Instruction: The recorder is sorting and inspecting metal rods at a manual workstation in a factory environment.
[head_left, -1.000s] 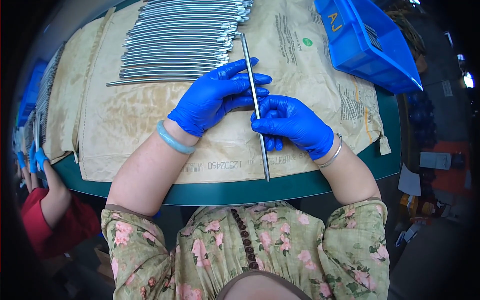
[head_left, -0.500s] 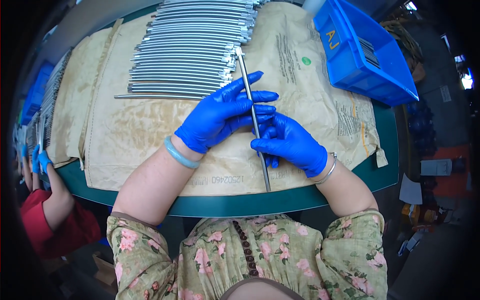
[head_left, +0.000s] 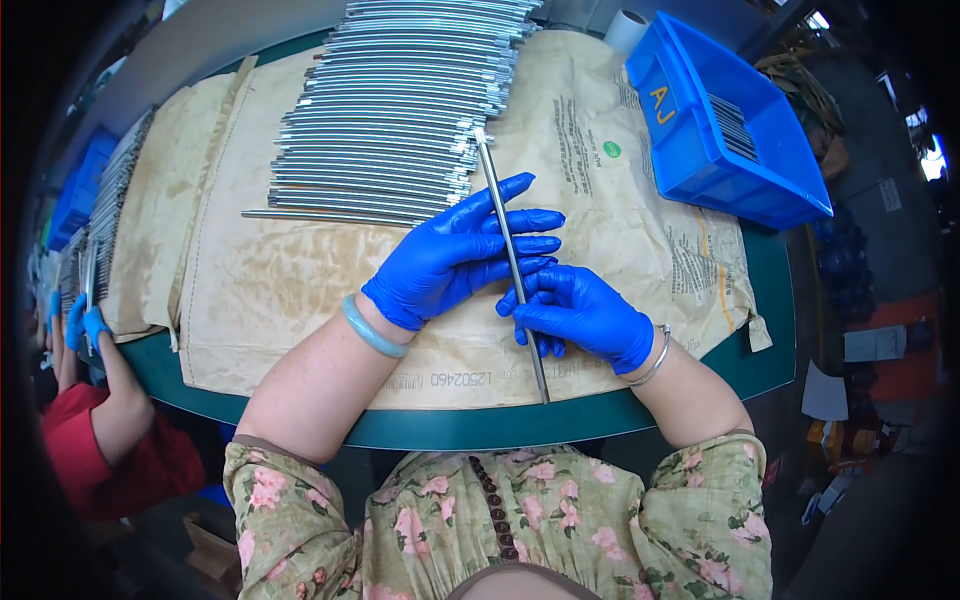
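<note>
A long thin metal rod runs from near the stacked rods down toward the table's front edge. My right hand, in a blue glove, grips its lower part. The fingers of my left hand, also gloved in blue, lie spread across the rod's middle and touch it. Both hands rest on a tan paper sack spread over the green table. Behind my left hand lies a neat row of several similar metal rods.
A blue plastic bin stands at the back right, with a white roll behind it. At the far left a person in a red sleeve with blue gloves works at more rods.
The view has shifted a little, so the table sits lower in the picture. My hands have kept their hold on the rod, with the left fingers spreading further across it.
</note>
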